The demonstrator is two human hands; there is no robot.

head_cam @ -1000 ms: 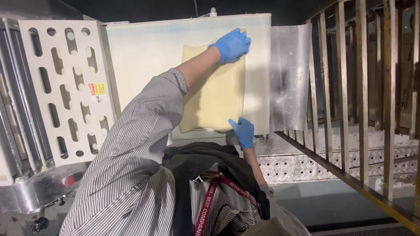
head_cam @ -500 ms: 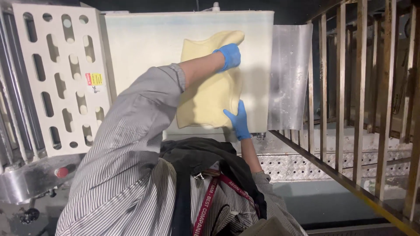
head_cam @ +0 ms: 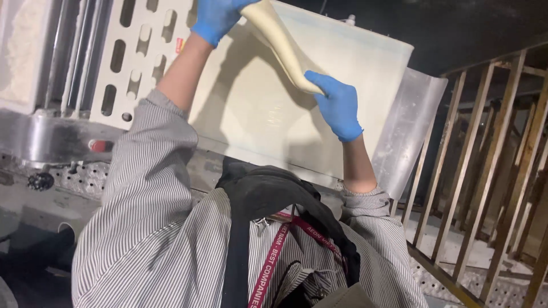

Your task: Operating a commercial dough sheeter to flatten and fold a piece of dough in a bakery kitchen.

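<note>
A pale yellow sheet of dough [head_cam: 281,48] is lifted off the cream conveyor belt [head_cam: 257,114] and hangs folded between my hands. My left hand [head_cam: 214,17], in a blue glove, grips its upper end at the top edge of the view. Lower and to the right, my right hand [head_cam: 338,105], also blue-gloved, holds the lower end from underneath. Both arms wear a grey striped shirt and reach up over the belt.
A perforated white guard panel [head_cam: 128,57] and metal rollers [head_cam: 68,51] stand left of the belt. A shiny metal side plate [head_cam: 408,131] flanks it on the right. A wooden slatted rack [head_cam: 491,171] fills the right side. A red lanyard [head_cam: 271,262] hangs on my chest.
The dough lay flat on the belt under both hands; now it is peeled up and held in the air. The camera has tilted and moved closer.
</note>
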